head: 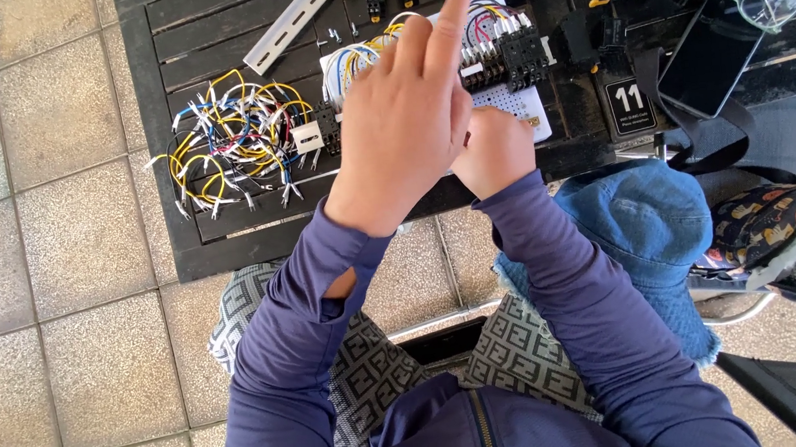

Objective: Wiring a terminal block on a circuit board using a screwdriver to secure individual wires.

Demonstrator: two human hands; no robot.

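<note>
The left hand [403,129] — index finger outstretched, holding nothing — hovers over the white perforated board carrying black relay sockets and coloured wires [515,103], while the nearer, curled right hand [494,149] rests on the board's near edge — its grip hidden.

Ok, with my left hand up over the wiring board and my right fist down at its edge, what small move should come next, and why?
Probably lower the left hand and shift it aside. It is raised with the index finger extended and hides much of the white board and the relay block. The right hand is closed at the board's near edge; whether it holds anything can't be seen.
</note>
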